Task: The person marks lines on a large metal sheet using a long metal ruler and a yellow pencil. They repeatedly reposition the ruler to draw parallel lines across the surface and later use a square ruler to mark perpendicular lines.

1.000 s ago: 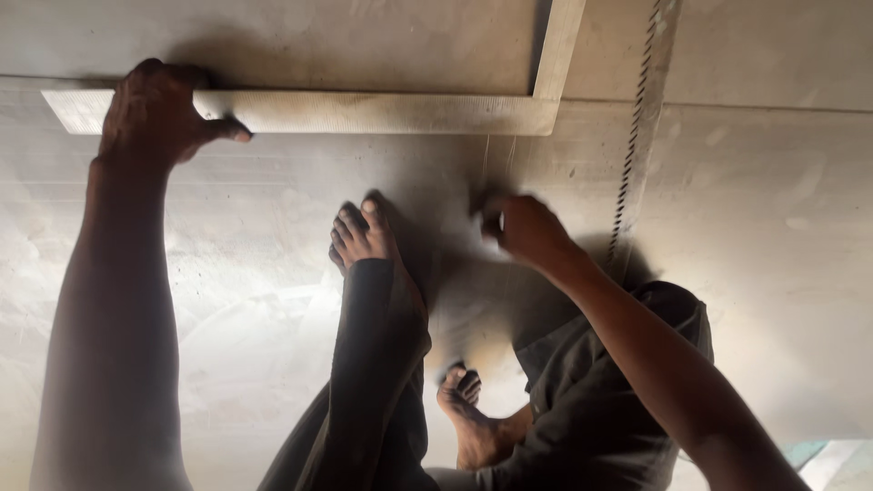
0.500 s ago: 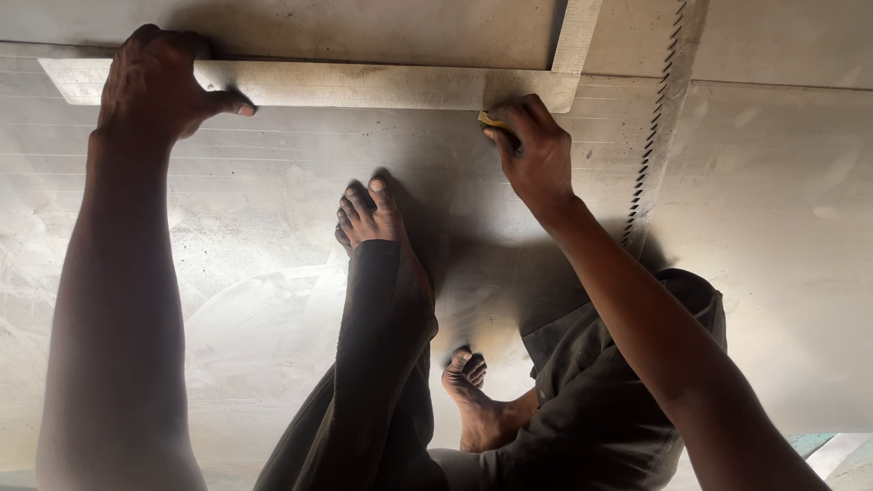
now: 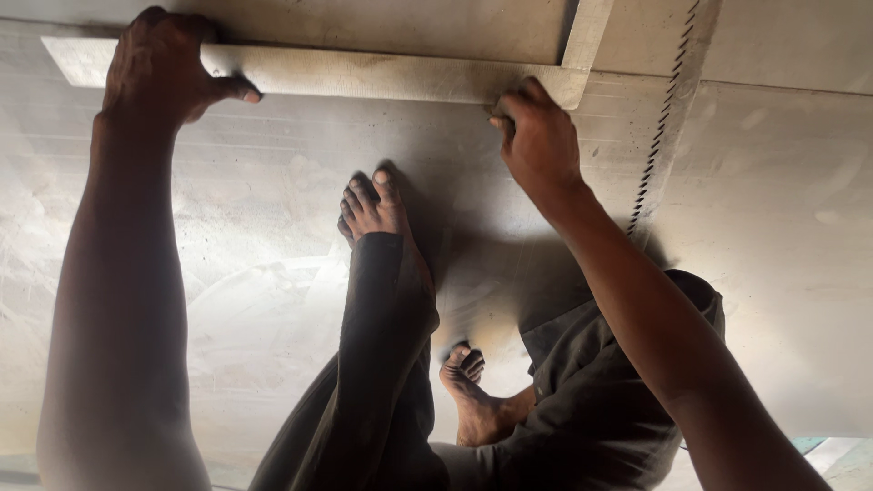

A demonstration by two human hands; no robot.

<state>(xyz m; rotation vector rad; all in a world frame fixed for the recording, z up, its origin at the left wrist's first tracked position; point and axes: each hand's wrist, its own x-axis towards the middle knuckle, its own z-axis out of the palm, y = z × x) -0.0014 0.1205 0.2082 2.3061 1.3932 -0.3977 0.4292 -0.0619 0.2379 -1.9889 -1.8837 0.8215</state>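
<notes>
While the long flat metal ruler [image 3: 364, 75] lies on the stone slab [image 3: 227, 255], it looks stiff and thin, so the left hand [image 3: 159, 68] and right hand [image 3: 541, 145] press clenched fingers on both ends.

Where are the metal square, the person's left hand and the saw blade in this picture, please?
metal square [image 3: 364, 75]: head view, middle of its long arm.
left hand [image 3: 164, 68]: head view, back of hand.
saw blade [image 3: 662, 123]: head view, toothed edge.
</notes>
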